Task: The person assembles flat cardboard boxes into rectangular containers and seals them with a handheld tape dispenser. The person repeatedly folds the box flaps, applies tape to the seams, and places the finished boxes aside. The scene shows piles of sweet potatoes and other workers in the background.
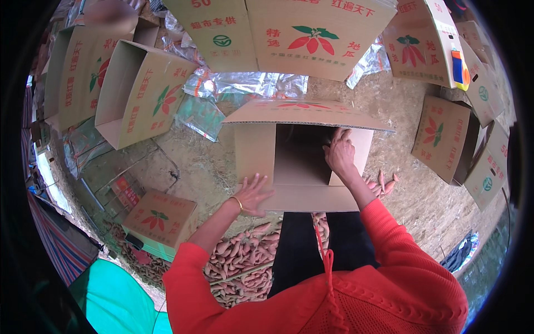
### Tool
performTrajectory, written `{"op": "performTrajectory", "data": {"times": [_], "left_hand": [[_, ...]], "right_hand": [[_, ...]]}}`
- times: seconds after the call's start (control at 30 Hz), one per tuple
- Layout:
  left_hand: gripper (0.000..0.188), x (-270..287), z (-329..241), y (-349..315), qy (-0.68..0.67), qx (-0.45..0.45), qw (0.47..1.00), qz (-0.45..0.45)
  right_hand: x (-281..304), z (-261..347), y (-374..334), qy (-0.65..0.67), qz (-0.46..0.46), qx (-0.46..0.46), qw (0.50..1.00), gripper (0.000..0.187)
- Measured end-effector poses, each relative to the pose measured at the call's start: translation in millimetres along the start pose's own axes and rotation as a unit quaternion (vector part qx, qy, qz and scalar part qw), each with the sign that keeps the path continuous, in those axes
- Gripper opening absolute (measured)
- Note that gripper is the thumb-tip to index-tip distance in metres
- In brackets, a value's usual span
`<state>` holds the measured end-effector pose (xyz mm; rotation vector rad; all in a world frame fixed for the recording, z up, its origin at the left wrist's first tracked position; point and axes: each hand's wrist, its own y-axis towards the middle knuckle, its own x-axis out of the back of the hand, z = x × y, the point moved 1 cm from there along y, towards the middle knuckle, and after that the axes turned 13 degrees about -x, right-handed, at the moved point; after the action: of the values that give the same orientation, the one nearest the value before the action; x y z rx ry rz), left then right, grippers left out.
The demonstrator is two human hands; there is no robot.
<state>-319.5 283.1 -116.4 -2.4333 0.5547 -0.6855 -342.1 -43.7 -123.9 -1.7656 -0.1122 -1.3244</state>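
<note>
A brown cardboard box (303,153) stands in front of me with its open end facing up and its flaps parted. Its dark inside shows between the two side flaps. My left hand (253,193) rests with spread fingers at the lower left corner, touching the left flap (255,147) and near flap (311,199). At the right side flap (360,149), my right hand (340,153) lies against the cardboard, some fingers stretched and others bent. Neither hand holds a separate thing. The far flap (306,114) carries a red and green print.
Red sweet potatoes (245,267) are heaped by my legs, with several more (382,183) beside the box. Other cartons (144,92) stand around, including a large one (295,42) ahead. Clear plastic bags (245,83) litter the ground. A blue and orange tape dispenser (459,69) sits at upper right.
</note>
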Motion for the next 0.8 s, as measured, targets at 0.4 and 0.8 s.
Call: {"op": "performTrajectory", "data": {"times": [0.4,0.8], "left_hand": [[0.088,-1.8,-1.6,-4.8,0.01,-0.012,0.999,-0.042],[0.05,-7.4,-20.9,-40.1,0.108,0.052,0.942,-0.314]], "right_hand": [[-62.2,121.9,-45.4,0.091,0.174,0.104,0.975,0.078],[-119.2,143.9,-14.0,0.117,0.208,0.033,0.97,0.046]]}}
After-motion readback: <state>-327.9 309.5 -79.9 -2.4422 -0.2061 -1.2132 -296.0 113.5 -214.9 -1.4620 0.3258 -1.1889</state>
